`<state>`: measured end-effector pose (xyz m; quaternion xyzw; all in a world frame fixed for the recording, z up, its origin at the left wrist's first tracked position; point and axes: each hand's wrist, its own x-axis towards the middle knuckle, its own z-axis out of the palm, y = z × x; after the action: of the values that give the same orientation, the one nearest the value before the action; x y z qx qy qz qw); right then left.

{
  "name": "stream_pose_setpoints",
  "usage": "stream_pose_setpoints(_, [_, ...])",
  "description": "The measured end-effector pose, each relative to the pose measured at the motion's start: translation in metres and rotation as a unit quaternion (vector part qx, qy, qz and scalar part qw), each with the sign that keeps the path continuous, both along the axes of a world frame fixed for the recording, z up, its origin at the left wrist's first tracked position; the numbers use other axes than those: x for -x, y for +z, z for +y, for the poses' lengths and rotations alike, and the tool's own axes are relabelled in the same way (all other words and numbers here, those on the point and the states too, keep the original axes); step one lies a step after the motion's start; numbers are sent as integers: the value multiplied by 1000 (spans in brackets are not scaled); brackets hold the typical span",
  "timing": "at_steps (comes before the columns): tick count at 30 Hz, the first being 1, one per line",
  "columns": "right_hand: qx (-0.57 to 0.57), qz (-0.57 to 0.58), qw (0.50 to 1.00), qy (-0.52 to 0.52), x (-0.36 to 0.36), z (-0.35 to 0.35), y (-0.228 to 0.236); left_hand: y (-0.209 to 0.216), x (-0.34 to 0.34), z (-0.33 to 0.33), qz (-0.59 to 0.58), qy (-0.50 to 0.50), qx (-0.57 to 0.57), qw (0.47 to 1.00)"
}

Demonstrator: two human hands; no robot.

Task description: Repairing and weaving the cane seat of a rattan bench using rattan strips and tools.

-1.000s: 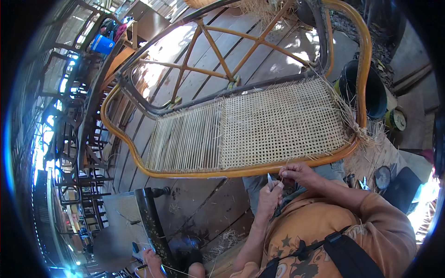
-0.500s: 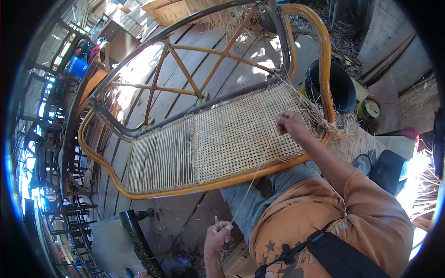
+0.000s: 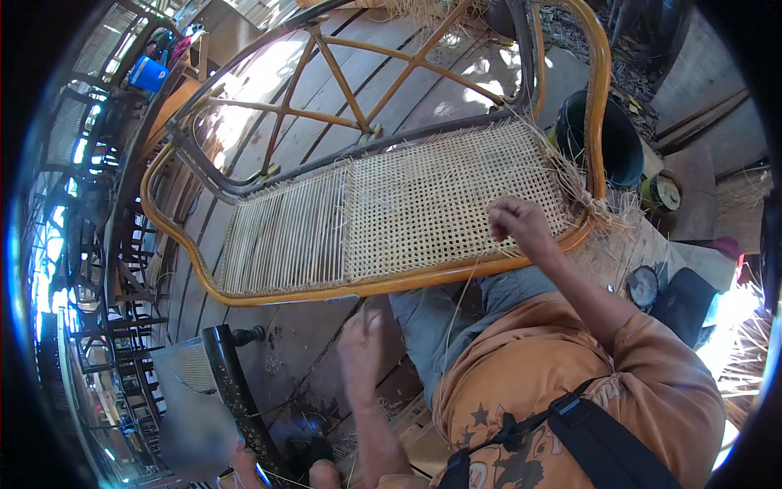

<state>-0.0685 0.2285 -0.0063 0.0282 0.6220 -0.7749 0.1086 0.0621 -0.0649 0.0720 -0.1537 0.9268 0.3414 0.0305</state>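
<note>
— What is underfoot here?
— A floor of wooden planks [image 3: 326, 106], sunlit in patches. A rattan chair frame [image 3: 599, 122] lies across it, its woven cane panel [image 3: 440, 196] half finished.

— And the hands?
— The right hand [image 3: 517, 226] rests curled on the panel near the frame's front rail, pinching a thin cane strand [image 3: 460, 297]. The left hand [image 3: 362, 346] is below the rail, closed on the same strand, I think.

— Around them?
— A black bucket [image 3: 607, 134] beyond the frame; stacked chairs [image 3: 98, 269] at the left.
</note>
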Motion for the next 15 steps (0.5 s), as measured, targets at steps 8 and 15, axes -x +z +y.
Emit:
stream_pose_setpoints(8, [14,21,1000,-6,-21,-18,32,-6,69,127,-97,-117,-200,968])
stream_pose_setpoints(15, [-5,31,995,-93,22,31,20,-19,24,97,-69,-77,-297,949])
